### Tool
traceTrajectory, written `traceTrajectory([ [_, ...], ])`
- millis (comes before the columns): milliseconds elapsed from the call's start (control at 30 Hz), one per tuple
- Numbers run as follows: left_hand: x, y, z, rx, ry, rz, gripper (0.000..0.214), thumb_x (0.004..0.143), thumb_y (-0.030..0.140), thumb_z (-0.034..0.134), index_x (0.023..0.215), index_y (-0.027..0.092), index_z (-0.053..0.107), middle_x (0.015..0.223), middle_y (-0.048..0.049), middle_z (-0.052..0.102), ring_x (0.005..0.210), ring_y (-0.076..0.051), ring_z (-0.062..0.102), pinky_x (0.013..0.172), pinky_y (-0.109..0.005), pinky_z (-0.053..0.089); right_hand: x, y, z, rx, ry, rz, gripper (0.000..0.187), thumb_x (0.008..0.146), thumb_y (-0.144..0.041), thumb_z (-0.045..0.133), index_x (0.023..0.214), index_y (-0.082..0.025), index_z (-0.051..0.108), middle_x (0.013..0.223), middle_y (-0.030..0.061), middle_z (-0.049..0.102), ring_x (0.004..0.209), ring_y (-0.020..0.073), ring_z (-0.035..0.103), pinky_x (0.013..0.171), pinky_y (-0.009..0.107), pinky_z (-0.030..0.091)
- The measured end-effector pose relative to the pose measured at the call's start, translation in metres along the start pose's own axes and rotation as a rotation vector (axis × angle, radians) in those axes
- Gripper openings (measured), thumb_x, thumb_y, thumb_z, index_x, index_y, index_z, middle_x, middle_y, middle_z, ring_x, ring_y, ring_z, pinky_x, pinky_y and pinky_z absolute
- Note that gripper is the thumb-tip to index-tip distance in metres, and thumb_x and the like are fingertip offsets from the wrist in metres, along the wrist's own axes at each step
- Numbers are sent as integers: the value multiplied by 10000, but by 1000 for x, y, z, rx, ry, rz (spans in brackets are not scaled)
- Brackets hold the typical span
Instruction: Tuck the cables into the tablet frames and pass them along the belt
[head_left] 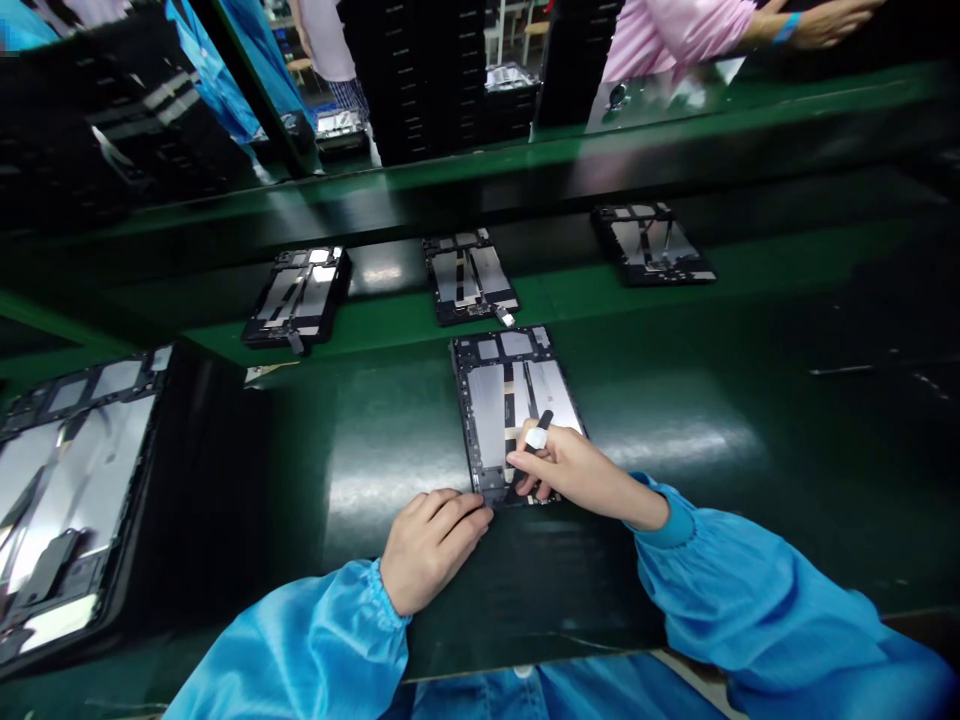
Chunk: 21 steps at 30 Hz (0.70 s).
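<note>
An opened tablet (489, 400), its silver inner plates and dark ribbon cables exposed, lies on the green bench in front of me. My right hand (551, 462) is over its lower right part, closed around a black pen-like tool (545, 420) with a white wrap near its upper end. The tool's tip is hidden by my fingers, so I cannot tell what it touches. My left hand (435, 545) lies palm down with fingers stretched out, its fingertips at the tablet's lower left corner.
Beyond, on a green strip, lie three more opened tablets: left (296, 298), middle (469, 278) and right (656, 243). A stack of tablets (82, 480) stands close at my left. Across the bench, a person in pink sleeves (675, 35) and others stand near dark racks (427, 80).
</note>
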<state>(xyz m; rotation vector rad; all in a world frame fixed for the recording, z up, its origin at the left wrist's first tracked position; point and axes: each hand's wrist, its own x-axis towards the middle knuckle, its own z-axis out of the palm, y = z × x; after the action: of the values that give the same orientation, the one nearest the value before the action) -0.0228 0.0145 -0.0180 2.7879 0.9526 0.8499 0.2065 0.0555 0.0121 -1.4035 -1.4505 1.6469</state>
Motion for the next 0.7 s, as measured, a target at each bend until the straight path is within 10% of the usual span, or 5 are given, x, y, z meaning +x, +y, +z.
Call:
traceTrajectory([
  [700, -2, 0, -7, 187, -156, 99, 358, 1010, 126, 349, 1276, 187, 580, 1134, -87, 653, 982, -195, 566, 753, -311, 464, -6, 2, -5, -13, 55, -36, 178, 889, -360, 582, 811, -210, 527, 677, 9, 644, 671, 208, 717, 462, 255, 551],
])
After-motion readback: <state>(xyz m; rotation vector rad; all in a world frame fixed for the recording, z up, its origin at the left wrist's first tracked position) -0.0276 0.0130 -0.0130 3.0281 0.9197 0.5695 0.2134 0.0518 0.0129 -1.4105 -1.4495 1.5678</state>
